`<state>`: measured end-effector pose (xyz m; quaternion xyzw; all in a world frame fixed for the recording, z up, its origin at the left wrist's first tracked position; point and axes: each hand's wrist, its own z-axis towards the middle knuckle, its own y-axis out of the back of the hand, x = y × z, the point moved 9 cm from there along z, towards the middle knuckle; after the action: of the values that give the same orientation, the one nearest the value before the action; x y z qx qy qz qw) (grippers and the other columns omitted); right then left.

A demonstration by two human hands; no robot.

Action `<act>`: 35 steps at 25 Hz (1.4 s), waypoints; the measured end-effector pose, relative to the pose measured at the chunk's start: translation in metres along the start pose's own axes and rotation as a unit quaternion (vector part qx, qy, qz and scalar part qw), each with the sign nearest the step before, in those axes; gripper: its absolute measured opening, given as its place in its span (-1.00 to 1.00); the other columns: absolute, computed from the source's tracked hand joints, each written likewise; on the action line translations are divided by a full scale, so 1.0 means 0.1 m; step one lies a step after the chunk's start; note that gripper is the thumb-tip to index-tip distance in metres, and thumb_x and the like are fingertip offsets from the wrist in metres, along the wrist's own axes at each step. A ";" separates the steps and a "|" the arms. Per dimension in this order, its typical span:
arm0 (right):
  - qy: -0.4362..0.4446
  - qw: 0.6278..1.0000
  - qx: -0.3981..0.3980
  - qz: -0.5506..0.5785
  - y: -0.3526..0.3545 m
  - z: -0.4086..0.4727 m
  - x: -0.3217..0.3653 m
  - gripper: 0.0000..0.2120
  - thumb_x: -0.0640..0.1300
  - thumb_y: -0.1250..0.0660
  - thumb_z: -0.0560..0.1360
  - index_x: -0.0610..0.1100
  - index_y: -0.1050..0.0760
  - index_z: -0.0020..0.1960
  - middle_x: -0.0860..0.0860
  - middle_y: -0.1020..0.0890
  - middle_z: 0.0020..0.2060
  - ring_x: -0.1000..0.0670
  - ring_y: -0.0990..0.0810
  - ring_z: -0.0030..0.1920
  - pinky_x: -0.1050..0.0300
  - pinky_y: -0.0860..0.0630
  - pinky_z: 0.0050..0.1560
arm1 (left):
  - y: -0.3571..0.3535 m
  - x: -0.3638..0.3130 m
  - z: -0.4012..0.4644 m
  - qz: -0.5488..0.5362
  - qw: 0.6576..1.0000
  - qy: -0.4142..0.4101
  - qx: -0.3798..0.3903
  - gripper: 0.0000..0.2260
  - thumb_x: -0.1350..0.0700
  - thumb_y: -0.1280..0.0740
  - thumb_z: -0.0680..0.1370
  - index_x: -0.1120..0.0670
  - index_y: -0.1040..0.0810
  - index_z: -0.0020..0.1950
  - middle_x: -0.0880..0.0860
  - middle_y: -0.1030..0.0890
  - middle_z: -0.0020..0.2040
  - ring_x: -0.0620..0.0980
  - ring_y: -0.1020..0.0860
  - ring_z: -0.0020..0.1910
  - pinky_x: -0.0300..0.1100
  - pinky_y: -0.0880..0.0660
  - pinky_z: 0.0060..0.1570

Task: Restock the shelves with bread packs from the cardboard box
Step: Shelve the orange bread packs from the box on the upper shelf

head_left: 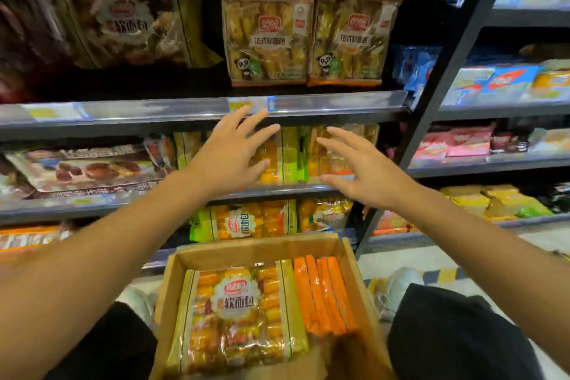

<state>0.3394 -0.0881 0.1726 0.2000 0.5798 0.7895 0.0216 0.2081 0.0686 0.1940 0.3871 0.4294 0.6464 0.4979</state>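
An open cardboard box sits on the floor between my knees. Inside it a yellow-edged bread pack lies flat, and several orange packs stand on edge at its right. My left hand and my right hand are both raised in front of the middle shelf, fingers spread and holding nothing. Between and behind them stand yellow and green bread packs on that shelf. Two upright orange-trimmed bread packs stand side by side on the shelf above.
A dark gap lies to the left of the two upright packs. The lower shelf holds more bread packs. A black upright post divides this unit from the snack shelves on the right. My shoes flank the box.
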 end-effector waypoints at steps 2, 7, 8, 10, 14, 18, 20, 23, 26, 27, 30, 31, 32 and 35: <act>-0.015 0.999 0.032 0.016 -0.40 -0.28 0.00 -0.34 0.22 -0.32 0.55 0.10 -0.21 0.58 0.08 -0.15 0.60 -0.04 -0.16 0.58 -0.12 -0.23 0.52 | -0.34 -0.11 -0.41 -0.022 0.999 0.006 0.031 -0.42 -0.20 -0.19 0.60 -0.07 -0.21 0.60 0.06 -0.18 0.61 0.18 -0.07 0.60 0.20 -0.08 0.54; -0.114 0.977 0.174 0.043 -1.48 -0.89 -0.19 -0.30 0.26 -0.31 0.53 0.08 -0.21 0.58 0.04 -0.16 0.60 -0.10 -0.16 0.57 -0.17 -0.27 0.49 | -1.37 -0.42 -1.25 -0.051 0.979 0.030 0.196 -0.40 -0.22 -0.18 0.62 -0.10 -0.11 0.62 0.01 -0.07 0.64 0.13 0.03 0.62 0.10 0.04 0.56; -0.130 0.970 0.201 0.044 -1.66 -0.98 -0.23 -0.30 0.25 -0.32 0.53 0.06 -0.20 0.58 0.02 -0.17 0.59 -0.11 -0.18 0.56 -0.16 -0.27 0.49 | -1.56 -0.47 -1.38 -0.055 0.971 0.034 0.229 -0.40 -0.22 -0.17 0.63 -0.10 -0.09 0.62 0.00 -0.04 0.64 0.14 0.05 0.62 0.09 0.05 0.56; -0.167 0.954 0.241 0.059 -1.98 -1.16 -0.31 -0.29 0.22 -0.35 0.53 0.03 -0.20 0.59 0.00 -0.22 0.58 -0.10 -0.23 0.54 -0.12 -0.27 0.49 | -1.89 -0.55 -1.58 -0.066 0.956 0.037 0.283 -0.40 -0.20 -0.16 0.64 -0.10 -0.06 0.63 0.00 -0.01 0.65 0.13 0.07 0.62 0.07 0.06 0.55; -0.247 0.909 0.323 0.097 -2.66 -1.54 -0.50 -0.27 0.16 -0.39 0.53 -0.06 -0.22 0.58 -0.04 -0.36 0.51 -0.12 -0.33 0.50 -0.04 -0.31 0.46 | -2.35 -0.68 -1.86 -0.080 0.935 0.035 0.344 -0.41 -0.17 -0.17 0.64 -0.09 -0.06 0.63 0.02 -0.02 0.65 0.14 0.03 0.61 0.04 0.00 0.55; -0.342 0.867 0.345 0.108 -3.18 -1.84 -0.64 -0.42 0.09 -0.37 0.55 -0.09 -0.33 0.49 -0.11 -0.54 0.35 -0.15 -0.51 0.34 0.01 -0.44 0.33 | -2.62 -0.81 -1.98 -0.130 0.920 0.038 0.368 -0.44 -0.12 -0.18 0.65 -0.08 -0.09 0.62 0.03 -0.07 0.63 0.13 0.01 0.61 0.05 -0.07 0.54; -0.368 0.852 0.352 0.121 -3.35 -1.90 -0.64 -0.53 0.10 -0.38 0.54 -0.10 -0.44 0.35 -0.11 -0.59 0.25 -0.13 -0.56 0.25 0.02 -0.48 0.26 | -2.71 -0.88 -1.99 -0.144 0.914 0.032 0.378 -0.44 -0.10 -0.18 0.65 -0.08 -0.08 0.62 0.03 -0.07 0.63 0.13 -0.02 0.60 0.05 -0.13 0.53; -0.409 0.836 0.337 0.145 -3.54 -1.94 -0.63 -0.59 0.13 -0.42 0.50 -0.11 -0.50 0.21 -0.05 -0.62 0.11 -0.10 -0.58 0.17 -0.01 -0.51 0.20 | -2.85 -0.98 -2.02 -0.169 0.900 0.032 0.401 -0.39 -0.06 -0.21 0.65 -0.06 -0.01 0.64 0.04 -0.05 0.63 0.14 -0.06 0.59 0.05 -0.20 0.49; -0.434 0.845 0.295 0.101 -3.58 -1.93 -0.68 -0.45 0.16 -0.41 0.48 -0.14 -0.38 0.30 -0.08 -0.59 0.13 -0.15 -0.58 0.18 -0.05 -0.52 0.17 | -2.99 -1.05 -2.04 -0.218 0.882 0.048 0.416 -0.32 -0.05 -0.24 0.64 -0.07 0.08 0.64 0.04 -0.04 0.64 0.15 -0.08 0.58 0.08 -0.23 0.48; -0.431 0.853 0.281 0.088 -3.56 -1.89 -0.68 -0.47 0.13 -0.40 0.49 -0.15 -0.37 0.30 -0.10 -0.59 0.13 -0.16 -0.58 0.18 -0.03 -0.52 0.13 | -3.05 -1.07 -2.04 -0.223 0.879 0.045 0.420 -0.31 -0.06 -0.25 0.64 -0.07 0.10 0.64 0.05 -0.04 0.63 0.15 -0.09 0.58 0.09 -0.24 0.48; -0.396 0.882 0.242 0.082 -3.41 -1.75 -0.65 -0.70 -0.07 -0.30 0.58 -0.17 -0.42 0.26 -0.14 -0.61 0.12 -0.20 -0.59 0.16 0.08 -0.41 -0.05 | -3.13 -1.09 -1.99 -0.240 0.877 0.043 0.415 -0.30 -0.09 -0.25 0.63 -0.10 0.10 0.64 0.04 -0.07 0.63 0.14 -0.09 0.58 0.10 -0.24 0.48; -0.382 0.891 0.229 0.088 -3.31 -1.69 -0.63 -0.74 -0.10 -0.27 0.60 -0.16 -0.43 0.25 -0.15 -0.62 0.11 -0.21 -0.59 0.16 0.10 -0.37 -0.08 | -3.12 -1.08 -1.95 -0.255 0.875 0.053 0.408 -0.30 -0.08 -0.26 0.62 -0.10 0.09 0.64 0.03 -0.08 0.63 0.13 -0.09 0.59 0.10 -0.24 0.48; -0.366 0.900 0.214 0.103 -3.21 -1.62 -0.60 -0.78 -0.12 -0.26 0.61 -0.14 -0.44 0.22 -0.15 -0.62 0.08 -0.21 -0.60 0.13 0.10 -0.36 -0.10 | -3.10 -1.06 -1.90 -0.277 0.872 0.068 0.397 -0.29 -0.06 -0.28 0.62 -0.10 0.07 0.64 0.03 -0.08 0.63 0.12 -0.08 0.59 0.09 -0.23 0.49; -0.342 0.907 0.137 0.205 -2.79 -1.44 -0.55 -0.94 -0.16 -0.27 0.58 -0.01 -0.44 -0.02 -0.09 -0.63 -0.13 -0.18 -0.63 -0.06 -0.02 -0.50 -0.13 | -3.05 -0.93 -1.79 -0.381 0.838 0.144 0.364 -0.25 -0.01 -0.36 0.60 -0.05 0.03 0.65 0.06 -0.11 0.63 0.08 -0.12 0.59 0.01 -0.20 0.51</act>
<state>0.2858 -0.1422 -0.1373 0.5736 0.5857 0.5720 0.0288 0.1558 -0.0114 -0.1592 0.2486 0.8140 0.2510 0.4611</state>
